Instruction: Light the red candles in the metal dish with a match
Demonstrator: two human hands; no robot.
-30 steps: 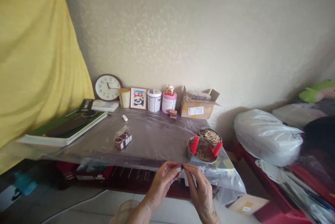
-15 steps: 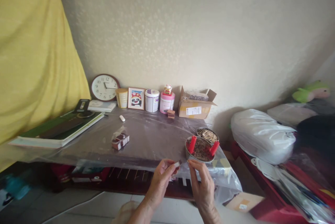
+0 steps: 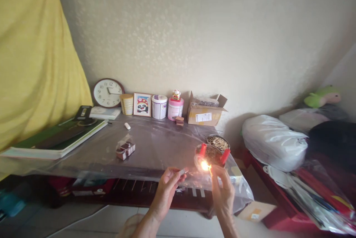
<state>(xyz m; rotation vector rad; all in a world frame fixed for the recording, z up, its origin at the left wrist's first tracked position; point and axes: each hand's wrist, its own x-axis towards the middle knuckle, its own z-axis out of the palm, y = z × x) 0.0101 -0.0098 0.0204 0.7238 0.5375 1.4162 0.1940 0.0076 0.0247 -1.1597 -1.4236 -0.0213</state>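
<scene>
While a yellow curtain is hanging at the far left, a thick green book is lying beside it on the plastic-covered desk, and a round clock is leaning against the wall. Next along, a clear-wrapped pack of small boxes is resting on the open surface, with a yellow tub, a framed panda picture and a white tub standing behind it. The person's left hand is hovering at the desk's near edge, its fingers closing around a small matchbox. Farther back, a pink tub and an open carton are standing by the wall. The right hand is pinching a burning match between its fingertips; the flame is glowing before a dish holding two red candles, though whether it is touching the rim cannot be told. Just behind, matchsticks are filling a round tin. Well to the right, a white plastic bag is bulging.
</scene>
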